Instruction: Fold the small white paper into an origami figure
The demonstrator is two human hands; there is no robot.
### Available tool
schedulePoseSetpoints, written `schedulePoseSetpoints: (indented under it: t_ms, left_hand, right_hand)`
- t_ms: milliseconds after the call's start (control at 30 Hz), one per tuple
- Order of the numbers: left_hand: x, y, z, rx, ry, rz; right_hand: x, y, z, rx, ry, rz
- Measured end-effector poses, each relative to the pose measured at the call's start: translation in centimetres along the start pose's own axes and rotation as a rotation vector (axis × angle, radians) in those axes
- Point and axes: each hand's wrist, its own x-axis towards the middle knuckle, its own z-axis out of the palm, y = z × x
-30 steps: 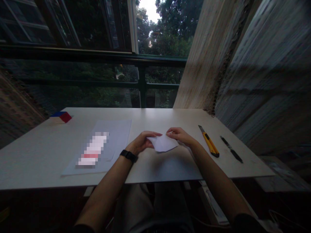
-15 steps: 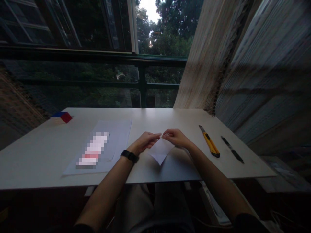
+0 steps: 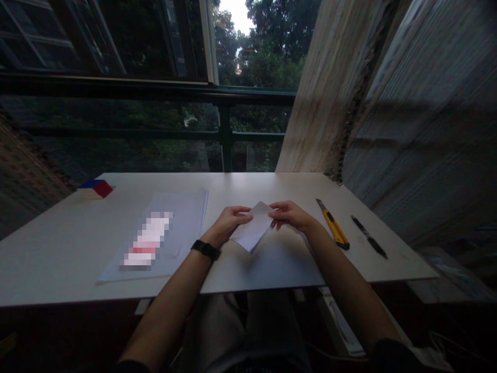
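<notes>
A small folded piece of white paper [image 3: 254, 228] is held just above the white table [image 3: 272, 264], between both my hands. My left hand [image 3: 227, 224] pinches its left edge, with a black watch on that wrist. My right hand [image 3: 291, 215] pinches its upper right edge. The paper's pointed lower corner hangs toward the table near my body.
A stack of white sheets [image 3: 171, 228] with a blurred patch lies to the left. A yellow utility knife [image 3: 332, 225] and a black pen [image 3: 368, 237] lie to the right. A red and blue block [image 3: 95, 187] sits at the far left corner. A window railing is behind.
The paper has been turned in my hands, from lying wide to a diamond with a corner pointing up. Both hands have shifted a little farther from my body.
</notes>
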Motion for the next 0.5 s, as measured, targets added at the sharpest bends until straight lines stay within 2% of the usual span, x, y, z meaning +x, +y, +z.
schedulePoseSetpoints:
  t_ms: [267, 400, 500]
  left_hand:
    - [-0.11, 0.63, -0.14, -0.048, 0.01, 0.011]
    - [-0.2, 0.8, 0.04, -0.066, 0.016, 0.041]
    - [-0.04, 0.55, 0.2, -0.035, 0.067, 0.082]
  right_hand:
    - [-0.25, -0.15, 0.0, 0.181, 0.085, -0.05]
    - [-0.14, -0.33, 0.28, 0.16, 0.15, -0.086]
    - [-0.01, -0.45, 0.55, 0.094, 0.174, -0.109]
